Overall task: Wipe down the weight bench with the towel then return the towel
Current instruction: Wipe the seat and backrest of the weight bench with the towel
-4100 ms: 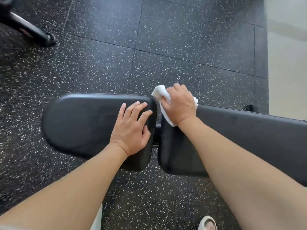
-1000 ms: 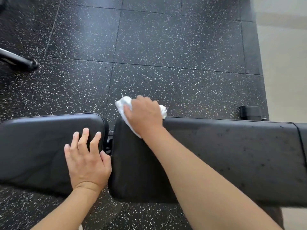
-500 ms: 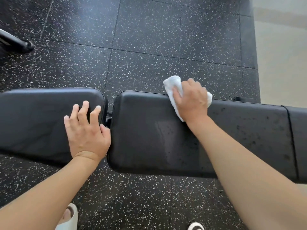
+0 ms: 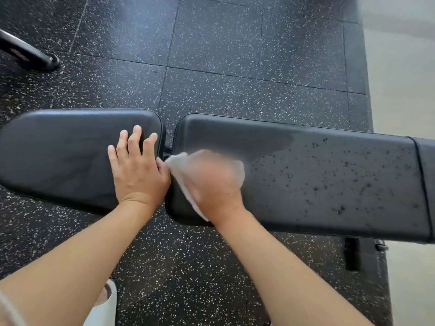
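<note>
White towel lies bunched under the blurred right hand, which presses it on the long pad by the gap; its grip is unclear. Left hand rests flat, fingers spread, on the seat pad.

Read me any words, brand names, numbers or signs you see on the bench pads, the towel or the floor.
None can be read.
Seat pad and back pad: plain black, no label showing.
Towel: plain white, blurred by motion under the right hand.
Equipment leg at the upper left: a small reddish patch, maybe a sticker, too blurred to read.
</note>
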A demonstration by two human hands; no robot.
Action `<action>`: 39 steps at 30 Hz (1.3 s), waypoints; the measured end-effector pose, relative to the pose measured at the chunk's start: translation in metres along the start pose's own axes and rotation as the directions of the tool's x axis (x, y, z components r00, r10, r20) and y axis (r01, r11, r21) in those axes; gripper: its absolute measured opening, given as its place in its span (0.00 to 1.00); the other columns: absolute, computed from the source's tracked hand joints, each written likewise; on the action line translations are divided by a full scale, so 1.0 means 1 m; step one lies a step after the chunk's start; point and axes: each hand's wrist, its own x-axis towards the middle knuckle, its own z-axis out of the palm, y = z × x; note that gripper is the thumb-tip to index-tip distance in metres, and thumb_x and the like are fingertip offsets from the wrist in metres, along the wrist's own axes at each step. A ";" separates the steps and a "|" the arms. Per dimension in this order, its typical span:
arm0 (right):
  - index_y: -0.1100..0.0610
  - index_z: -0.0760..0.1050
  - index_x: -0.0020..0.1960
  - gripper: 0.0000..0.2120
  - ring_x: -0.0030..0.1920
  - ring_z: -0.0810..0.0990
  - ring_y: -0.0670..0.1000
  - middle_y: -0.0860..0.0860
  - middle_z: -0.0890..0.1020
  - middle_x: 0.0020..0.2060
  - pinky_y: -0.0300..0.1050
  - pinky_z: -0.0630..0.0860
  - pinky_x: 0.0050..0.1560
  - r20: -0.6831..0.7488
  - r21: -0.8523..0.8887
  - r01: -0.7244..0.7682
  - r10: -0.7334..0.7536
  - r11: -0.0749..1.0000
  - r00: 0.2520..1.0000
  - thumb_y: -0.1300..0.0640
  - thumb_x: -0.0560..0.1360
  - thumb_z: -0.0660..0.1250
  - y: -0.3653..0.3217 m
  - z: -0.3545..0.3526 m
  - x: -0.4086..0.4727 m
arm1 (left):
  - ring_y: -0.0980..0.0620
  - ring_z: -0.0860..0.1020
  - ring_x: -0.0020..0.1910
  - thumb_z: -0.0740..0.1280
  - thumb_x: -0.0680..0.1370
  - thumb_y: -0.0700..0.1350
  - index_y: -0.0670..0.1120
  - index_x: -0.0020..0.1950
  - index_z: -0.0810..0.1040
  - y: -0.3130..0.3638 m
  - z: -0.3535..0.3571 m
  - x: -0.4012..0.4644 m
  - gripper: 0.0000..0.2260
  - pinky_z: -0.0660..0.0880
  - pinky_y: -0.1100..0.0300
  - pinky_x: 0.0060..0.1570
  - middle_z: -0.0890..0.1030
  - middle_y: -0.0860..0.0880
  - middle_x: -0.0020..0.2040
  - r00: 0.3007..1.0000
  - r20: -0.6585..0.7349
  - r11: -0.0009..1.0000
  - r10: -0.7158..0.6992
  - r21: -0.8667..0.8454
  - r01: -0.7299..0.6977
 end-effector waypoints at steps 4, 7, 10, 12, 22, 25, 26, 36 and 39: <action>0.59 0.76 0.46 0.13 0.39 0.75 0.61 0.56 0.77 0.40 0.54 0.69 0.39 -0.068 -0.090 -0.152 0.146 0.984 0.987 0.48 0.78 0.67 0.094 -0.048 -0.009 | 0.35 0.60 0.79 0.65 0.77 0.45 0.46 0.75 0.69 0.002 -0.004 0.000 0.25 0.56 0.33 0.77 0.65 0.40 0.79 1.000 0.001 1.000 0.001 0.012 -0.001; 0.61 0.75 0.48 0.17 0.41 0.78 0.64 0.60 0.78 0.42 0.57 0.73 0.41 -0.115 -0.140 -0.334 0.320 0.932 0.941 0.46 0.78 0.63 0.137 -0.051 0.029 | 0.35 0.60 0.79 0.64 0.77 0.45 0.46 0.75 0.69 0.003 -0.005 0.001 0.25 0.56 0.33 0.77 0.65 0.40 0.79 1.000 0.010 1.000 0.000 0.012 -0.001; 0.60 0.74 0.49 0.17 0.42 0.78 0.63 0.59 0.78 0.44 0.54 0.69 0.41 -0.106 -0.230 -0.362 0.346 0.903 0.932 0.45 0.78 0.61 0.125 -0.029 0.060 | 0.34 0.60 0.79 0.64 0.77 0.45 0.46 0.75 0.69 0.002 -0.005 0.001 0.25 0.56 0.33 0.76 0.66 0.40 0.79 1.000 0.009 1.000 -0.003 0.014 0.002; 0.58 0.75 0.49 0.17 0.43 0.78 0.62 0.57 0.79 0.44 0.54 0.69 0.41 -0.098 -0.247 -0.338 0.324 0.908 0.941 0.44 0.77 0.62 0.098 -0.016 0.063 | 0.35 0.61 0.79 0.64 0.77 0.45 0.46 0.75 0.69 0.003 -0.006 0.001 0.25 0.56 0.33 0.76 0.66 0.40 0.79 1.000 0.005 1.000 0.000 0.012 0.000; 0.55 0.79 0.44 0.13 0.36 0.68 0.52 0.48 0.74 0.39 0.47 0.59 0.39 0.084 -0.022 0.053 -0.051 0.998 0.995 0.49 0.82 0.66 0.035 -0.052 -0.069 | 0.33 0.61 0.79 0.65 0.77 0.44 0.46 0.74 0.69 0.003 -0.006 0.001 0.25 0.56 0.32 0.76 0.66 0.39 0.78 1.000 -0.007 1.000 0.007 0.003 -0.007; 0.58 0.77 0.44 0.17 0.36 0.71 0.54 0.50 0.74 0.38 0.54 0.69 0.37 0.010 -0.035 -0.143 0.143 0.989 0.990 0.47 0.83 0.61 0.099 -0.080 -0.071 | 0.33 0.60 0.79 0.65 0.76 0.44 0.46 0.74 0.69 0.004 -0.006 0.001 0.25 0.56 0.32 0.76 0.66 0.39 0.78 1.000 -0.002 1.000 0.006 0.001 -0.006; 0.59 0.75 0.45 0.14 0.37 0.71 0.55 0.51 0.74 0.38 0.57 0.71 0.37 0.004 -0.045 -0.195 0.195 0.980 0.981 0.48 0.81 0.62 0.114 -0.084 -0.066 | 0.33 0.61 0.79 0.65 0.76 0.44 0.46 0.74 0.69 0.004 -0.006 0.001 0.25 0.56 0.32 0.76 0.66 0.39 0.78 1.000 -0.003 1.000 0.005 0.001 -0.005; 0.57 0.75 0.47 0.15 0.41 0.78 0.61 0.56 0.79 0.43 0.54 0.69 0.40 -0.102 -0.196 -0.264 0.249 0.944 0.963 0.45 0.78 0.62 0.064 0.008 0.088 | 0.34 0.62 0.79 0.62 0.76 0.45 0.46 0.74 0.70 0.006 -0.008 0.002 0.25 0.57 0.33 0.76 0.67 0.40 0.78 1.000 0.004 1.000 -0.004 0.026 0.004; 0.56 0.76 0.47 0.17 0.41 0.78 0.60 0.54 0.79 0.42 0.53 0.68 0.40 -0.103 -0.176 -0.252 0.236 0.952 0.966 0.43 0.78 0.59 0.046 0.016 0.091 | 0.35 0.62 0.79 0.63 0.76 0.45 0.47 0.74 0.70 0.005 -0.005 0.001 0.25 0.57 0.33 0.76 0.67 0.41 0.78 1.000 -0.002 1.000 -0.001 0.031 0.001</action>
